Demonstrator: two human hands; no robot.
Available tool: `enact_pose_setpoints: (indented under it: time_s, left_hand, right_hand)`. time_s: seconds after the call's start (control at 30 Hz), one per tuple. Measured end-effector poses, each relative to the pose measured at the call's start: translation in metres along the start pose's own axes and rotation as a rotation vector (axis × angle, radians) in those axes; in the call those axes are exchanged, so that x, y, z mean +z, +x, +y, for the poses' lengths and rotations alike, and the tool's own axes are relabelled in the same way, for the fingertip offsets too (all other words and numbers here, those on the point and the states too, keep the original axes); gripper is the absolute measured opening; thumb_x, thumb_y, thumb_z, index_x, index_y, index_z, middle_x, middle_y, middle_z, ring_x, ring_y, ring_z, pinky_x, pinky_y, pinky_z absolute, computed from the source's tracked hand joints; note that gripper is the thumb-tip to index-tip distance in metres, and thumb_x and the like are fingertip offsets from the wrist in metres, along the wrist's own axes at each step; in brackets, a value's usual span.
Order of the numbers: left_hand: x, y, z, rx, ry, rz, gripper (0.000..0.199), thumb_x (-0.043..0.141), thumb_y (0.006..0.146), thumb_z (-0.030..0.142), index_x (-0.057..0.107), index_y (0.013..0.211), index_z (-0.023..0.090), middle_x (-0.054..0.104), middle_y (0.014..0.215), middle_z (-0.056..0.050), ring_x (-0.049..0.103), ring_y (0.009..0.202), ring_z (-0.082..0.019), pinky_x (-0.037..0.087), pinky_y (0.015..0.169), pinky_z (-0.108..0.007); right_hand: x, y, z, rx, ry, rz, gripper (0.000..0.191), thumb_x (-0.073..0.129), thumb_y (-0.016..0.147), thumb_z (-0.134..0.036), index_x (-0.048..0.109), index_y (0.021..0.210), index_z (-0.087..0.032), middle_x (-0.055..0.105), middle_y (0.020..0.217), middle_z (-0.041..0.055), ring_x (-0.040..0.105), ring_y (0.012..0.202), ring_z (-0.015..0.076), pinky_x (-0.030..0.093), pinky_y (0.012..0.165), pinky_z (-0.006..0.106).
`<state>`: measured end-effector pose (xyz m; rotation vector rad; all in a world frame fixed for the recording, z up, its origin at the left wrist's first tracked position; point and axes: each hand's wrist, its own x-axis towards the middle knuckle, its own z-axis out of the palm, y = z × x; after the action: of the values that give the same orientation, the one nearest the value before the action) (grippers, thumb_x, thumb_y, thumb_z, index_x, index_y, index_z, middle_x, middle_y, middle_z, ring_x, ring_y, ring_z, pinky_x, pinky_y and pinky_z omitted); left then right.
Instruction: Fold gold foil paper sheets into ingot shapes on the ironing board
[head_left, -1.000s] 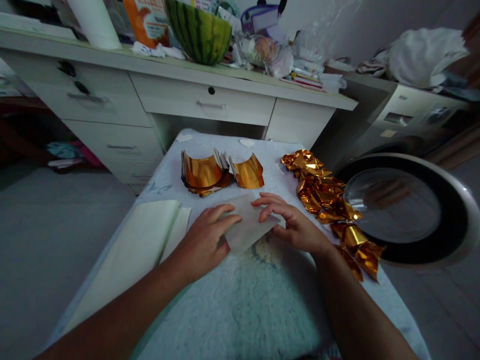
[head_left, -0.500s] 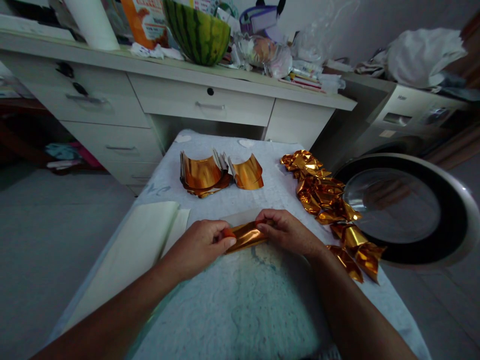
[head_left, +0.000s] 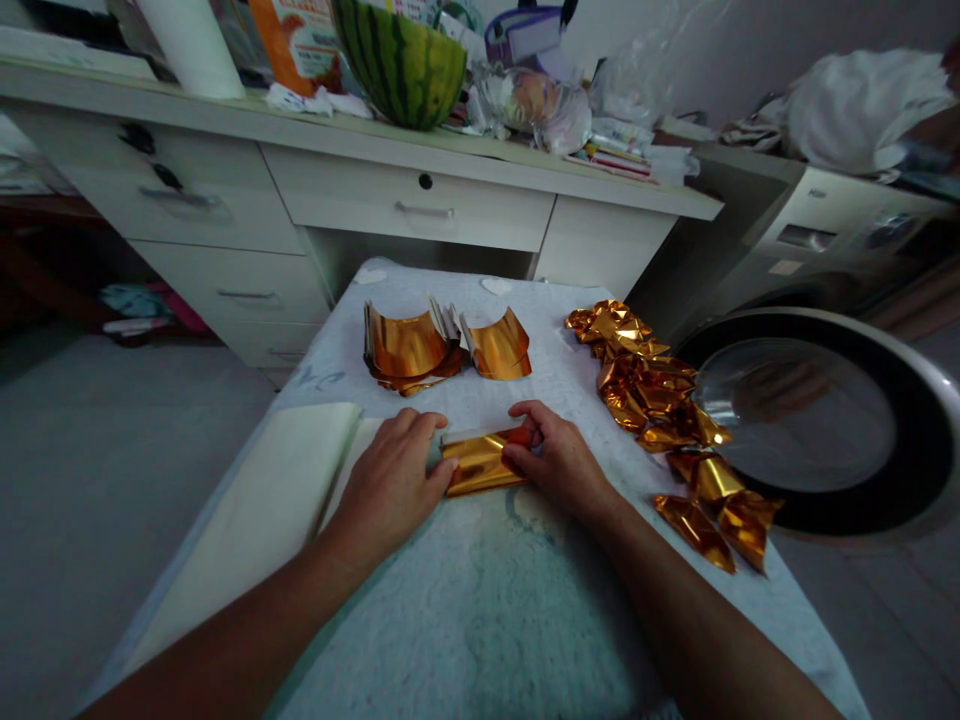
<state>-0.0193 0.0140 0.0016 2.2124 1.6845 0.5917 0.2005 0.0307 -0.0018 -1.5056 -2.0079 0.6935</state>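
Between my hands is a small sheet of gold foil paper (head_left: 484, 465), rolled or folded into a flat strip on the cloth-covered table (head_left: 465, 600). My left hand (head_left: 397, 460) holds its left end, thumb on the front edge and fingers behind. At the right end my right hand (head_left: 559, 455) pinches the foil between thumb and bent fingers. Beyond the hands stand two curved stacks of gold foil sheets, a left stack (head_left: 409, 345) and a right stack (head_left: 501, 345). A row of folded gold foil pieces (head_left: 645, 385) runs down the table's right side.
White paper sheets (head_left: 255, 520) lie along the table's left side. Behind is a white desk with drawers (head_left: 405, 195), bearing a cut watermelon (head_left: 405, 65) and clutter. An open washing machine door (head_left: 817, 420) juts out close to the table's right edge.
The foil strip has opened wider and lies flatter. My left hand has loosened its pinch, its fingers lifting and spreading away from the thumb. The right hand still grips the other end.
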Motion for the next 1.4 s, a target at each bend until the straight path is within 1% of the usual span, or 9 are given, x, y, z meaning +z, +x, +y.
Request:
enact_pose_setpoints:
  time_s: [0.1,0.23,0.37,0.57,0.73,0.9,1.1,1.27,1.4]
  left_hand:
    - [0.003,-0.001,0.000,0.018,0.089,0.025,0.026,0.059,0.084,0.029,0.058,0.108,0.019,0.057,0.105,-0.009,0.054,0.103,-0.029,0.046,0.090,-0.042]
    - [0.005,0.001,0.002,0.023,0.111,0.017,0.024,0.059,0.084,0.027,0.060,0.105,0.018,0.056,0.105,-0.010,0.050,0.100,-0.030,0.045,0.090,-0.044]
    - [0.006,0.003,0.002,0.006,0.083,0.009,0.021,0.061,0.082,0.024,0.060,0.102,0.018,0.054,0.104,-0.009,0.048,0.099,-0.029,0.043,0.090,-0.045]
    - [0.007,0.006,0.002,-0.012,0.042,-0.007,0.016,0.062,0.081,0.023,0.061,0.097,0.020,0.054,0.103,-0.008,0.048,0.099,-0.029,0.042,0.089,-0.044]
    - [0.007,0.006,0.004,0.050,-0.036,0.006,0.010,0.059,0.079,0.016,0.056,0.087,0.021,0.057,0.098,-0.006,0.050,0.096,-0.027,0.040,0.086,-0.041]
    - [0.005,0.005,0.004,0.011,-0.242,-0.045,0.014,0.056,0.079,0.015,0.049,0.088,0.023,0.059,0.085,-0.001,0.055,0.086,-0.022,0.040,0.078,-0.035]
    - [0.004,0.006,0.003,-0.108,-0.588,-0.050,0.038,0.059,0.079,0.022,0.050,0.116,0.023,0.051,0.073,0.005,0.053,0.067,-0.015,0.040,0.064,-0.027]
    - [-0.003,0.006,0.004,-0.146,-0.640,-0.106,0.011,0.062,0.080,0.028,0.062,0.088,0.020,0.052,0.067,0.005,0.051,0.062,-0.013,0.037,0.058,-0.025]
    - [-0.005,0.006,0.005,-0.159,-0.705,-0.139,0.014,0.060,0.083,0.033,0.062,0.081,0.019,0.053,0.064,0.005,0.051,0.060,-0.012,0.036,0.056,-0.024]
  right_hand:
    - [0.003,0.001,0.002,-0.017,-0.012,0.026,0.034,0.067,0.079,-0.018,0.057,0.111,-0.022,0.060,0.078,-0.0017,0.055,0.076,0.0173,0.043,0.072,0.031]
    - [0.004,0.001,0.004,-0.090,-0.145,0.093,0.034,0.070,0.076,-0.020,0.061,0.109,-0.022,0.061,0.101,0.0071,0.053,0.096,0.0253,0.043,0.086,0.040]
    - [0.005,0.001,0.003,-0.077,-0.233,0.063,0.039,0.068,0.078,-0.023,0.061,0.116,-0.020,0.057,0.117,0.0111,0.048,0.107,0.0294,0.039,0.093,0.046]
    - [0.005,0.001,0.000,-0.076,-0.255,0.024,0.032,0.063,0.080,-0.023,0.062,0.112,-0.020,0.057,0.117,0.0105,0.046,0.108,0.0294,0.036,0.095,0.047]
    - [0.004,0.001,-0.003,-0.087,-0.204,0.028,0.019,0.062,0.078,-0.016,0.062,0.097,-0.021,0.057,0.112,0.0080,0.047,0.104,0.0267,0.036,0.093,0.043]
    - [-0.001,0.001,-0.003,-0.080,-0.009,-0.010,0.015,0.059,0.076,-0.011,0.054,0.085,-0.021,0.057,0.089,0.0026,0.050,0.089,0.0202,0.039,0.081,0.034]
    - [-0.008,-0.001,-0.002,0.069,0.542,-0.145,0.031,0.060,0.080,-0.020,0.048,0.108,-0.024,0.054,0.081,-0.0040,0.050,0.066,0.0119,0.037,0.058,0.024]
    - [-0.013,-0.001,-0.006,0.192,0.884,-0.206,0.036,0.071,0.077,-0.036,0.050,0.103,-0.022,0.058,0.081,-0.0029,0.055,0.065,0.0115,0.041,0.059,0.024]
    - [-0.015,0.000,-0.006,0.221,0.885,-0.179,0.033,0.074,0.075,-0.042,0.053,0.088,-0.020,0.056,0.073,-0.0034,0.051,0.062,0.0101,0.037,0.056,0.022]
